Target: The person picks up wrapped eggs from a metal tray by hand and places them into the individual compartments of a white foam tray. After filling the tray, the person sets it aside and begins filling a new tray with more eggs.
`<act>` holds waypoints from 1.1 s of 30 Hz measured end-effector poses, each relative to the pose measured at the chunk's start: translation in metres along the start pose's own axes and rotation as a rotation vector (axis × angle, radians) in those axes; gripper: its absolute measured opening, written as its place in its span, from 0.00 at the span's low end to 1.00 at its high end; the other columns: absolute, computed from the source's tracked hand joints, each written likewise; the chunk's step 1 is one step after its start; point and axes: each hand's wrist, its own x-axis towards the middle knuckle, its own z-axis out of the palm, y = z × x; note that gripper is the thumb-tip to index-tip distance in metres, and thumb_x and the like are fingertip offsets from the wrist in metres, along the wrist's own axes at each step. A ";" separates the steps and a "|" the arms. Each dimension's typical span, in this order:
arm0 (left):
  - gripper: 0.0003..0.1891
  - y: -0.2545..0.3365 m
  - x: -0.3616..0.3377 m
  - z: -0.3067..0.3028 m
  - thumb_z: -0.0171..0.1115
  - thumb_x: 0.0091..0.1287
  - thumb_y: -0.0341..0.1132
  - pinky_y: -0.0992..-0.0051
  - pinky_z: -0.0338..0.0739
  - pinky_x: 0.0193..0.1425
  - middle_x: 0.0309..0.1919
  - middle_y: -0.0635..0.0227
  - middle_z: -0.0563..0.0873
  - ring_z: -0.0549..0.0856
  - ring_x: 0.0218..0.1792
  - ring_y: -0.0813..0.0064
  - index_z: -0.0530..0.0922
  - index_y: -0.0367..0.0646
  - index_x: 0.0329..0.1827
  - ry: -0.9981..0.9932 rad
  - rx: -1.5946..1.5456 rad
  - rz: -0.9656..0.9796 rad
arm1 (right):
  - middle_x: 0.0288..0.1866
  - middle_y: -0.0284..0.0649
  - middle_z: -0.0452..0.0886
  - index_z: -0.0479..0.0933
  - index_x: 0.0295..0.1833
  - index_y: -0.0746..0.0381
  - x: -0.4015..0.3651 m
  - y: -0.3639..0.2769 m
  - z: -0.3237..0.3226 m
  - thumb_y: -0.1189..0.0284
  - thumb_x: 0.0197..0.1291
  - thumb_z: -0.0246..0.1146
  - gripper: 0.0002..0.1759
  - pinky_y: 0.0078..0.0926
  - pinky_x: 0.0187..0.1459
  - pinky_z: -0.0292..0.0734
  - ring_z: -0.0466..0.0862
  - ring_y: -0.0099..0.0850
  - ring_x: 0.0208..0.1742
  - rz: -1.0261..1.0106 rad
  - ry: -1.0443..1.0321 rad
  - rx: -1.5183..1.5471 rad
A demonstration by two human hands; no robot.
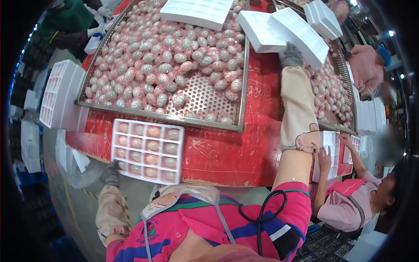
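My left hand point(111, 175), in a dark grey glove, grips the lower left corner of a white foam tray point(147, 150) at the table's front edge. Pinkish and pale egg-shaped pieces sit in the tray's square compartments. Stretched far forward, my right hand point(291, 57), gloved the same way, holds the near edge of an upper white foam tray point(301, 35). That tray overlaps another white foam tray point(259, 32). Part of the right hand's grip is hidden by the tray edge. Beige sleeve covers sit on both forearms.
A metal-rimmed perforated bin point(205, 98) holds many egg-shaped pieces in pink wrapping; a white tray point(196, 13) lies across its far side. A second bin point(334, 98) stands right. Stacked trays point(65, 94) stand left. A co-worker point(349, 201) handles trays at right; others stand farther back.
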 end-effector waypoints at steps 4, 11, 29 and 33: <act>0.17 -0.078 0.048 -0.005 0.48 0.69 0.48 0.61 0.75 0.47 0.34 0.58 0.86 0.84 0.39 0.55 0.82 0.50 0.47 0.014 0.119 -0.252 | 0.71 0.46 0.61 0.58 0.71 0.54 0.028 0.011 -0.005 0.57 0.57 0.57 0.36 0.40 0.69 0.59 0.61 0.45 0.71 0.159 -0.195 -0.150; 0.16 -0.091 0.099 -0.033 0.59 0.60 0.38 0.64 0.72 0.58 0.48 0.58 0.82 0.80 0.52 0.56 0.80 0.50 0.51 0.238 0.076 -0.355 | 0.71 0.42 0.60 0.53 0.73 0.45 0.081 -0.001 -0.019 0.64 0.63 0.52 0.33 0.43 0.67 0.59 0.59 0.40 0.72 0.215 -0.364 -0.322; 0.22 0.541 0.243 0.001 0.52 0.63 0.36 0.55 0.73 0.57 0.64 0.53 0.70 0.73 0.62 0.60 0.71 0.44 0.62 0.238 0.100 0.874 | 0.50 0.55 0.75 0.71 0.48 0.64 -0.155 -0.019 -0.099 0.76 0.54 0.61 0.15 0.47 0.50 0.73 0.75 0.53 0.50 -0.314 0.161 0.192; 0.20 0.591 0.291 0.032 0.49 0.65 0.39 0.53 0.76 0.52 0.64 0.53 0.70 0.74 0.62 0.61 0.73 0.45 0.60 -0.017 0.160 0.622 | 0.57 0.50 0.72 0.73 0.42 0.60 -0.283 -0.058 -0.174 0.73 0.51 0.61 0.11 0.43 0.48 0.74 0.75 0.49 0.52 -0.318 -0.060 0.321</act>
